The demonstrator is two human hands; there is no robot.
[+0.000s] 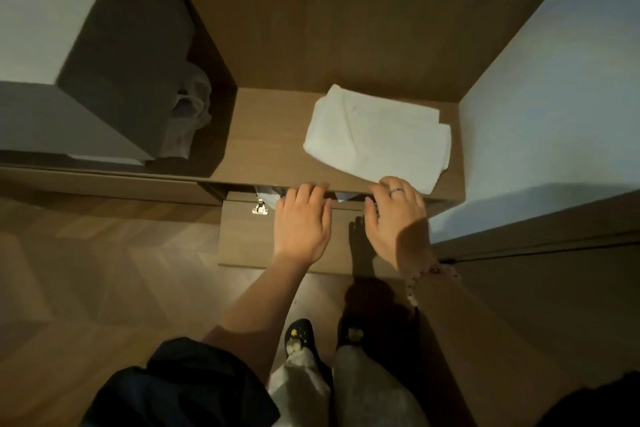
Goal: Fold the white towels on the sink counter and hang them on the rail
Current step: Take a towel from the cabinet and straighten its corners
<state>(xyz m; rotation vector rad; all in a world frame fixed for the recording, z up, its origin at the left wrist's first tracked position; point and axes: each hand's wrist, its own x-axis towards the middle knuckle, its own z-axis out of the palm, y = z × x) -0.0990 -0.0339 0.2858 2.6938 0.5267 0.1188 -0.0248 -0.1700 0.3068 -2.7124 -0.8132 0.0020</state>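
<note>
A folded stack of white towels (379, 135) lies on a brown wooden shelf top (266, 135), close to the right wall. My left hand (301, 220) stretches forward palm down, its fingertips at the shelf's front edge above a dark gap. My right hand (396, 215), wearing a ring and a bead bracelet, lies palm down with its fingertips at the near corner of the towels. Neither hand grips anything that I can see. No rail is in view.
Below the shelf a wooden cabinet flap (277, 243) with a metal hinge (259, 209) stands open, and pale blue cloth (268, 196) shows in the gap. Crumpled pale fabric (188, 107) hangs in a dark recess on the left. A white wall (554, 97) closes the right side.
</note>
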